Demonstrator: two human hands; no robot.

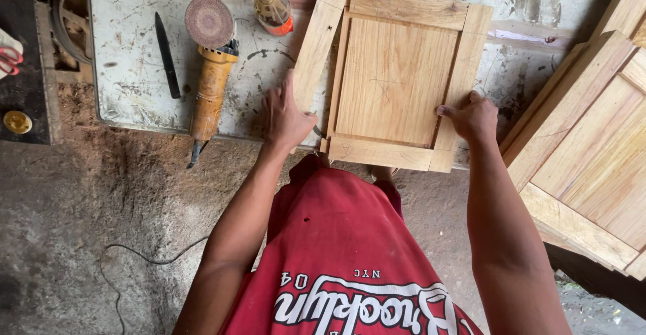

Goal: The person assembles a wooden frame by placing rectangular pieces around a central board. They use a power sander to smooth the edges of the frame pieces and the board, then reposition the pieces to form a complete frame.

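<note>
Fingers of left hand [286, 116] lie flat and open against the loose left rail [321, 39] of the wooden door frame [397, 72], right hand [471, 116] pinching the right rail, long axis pointing away.

Woodworking workshop, angle grinder [210, 72] on worn workbench [134, 86], stacked panel doors [592, 153], sawdust floor [81, 207]

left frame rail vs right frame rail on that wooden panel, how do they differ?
The left rail leans out at its top, leaving a gap to the panel; the right rail sits tight against it. The left hand lies flat, open, against the left rail's lower end; the right hand curls on the right rail's lower part. Both are pale wooden strips.
</note>
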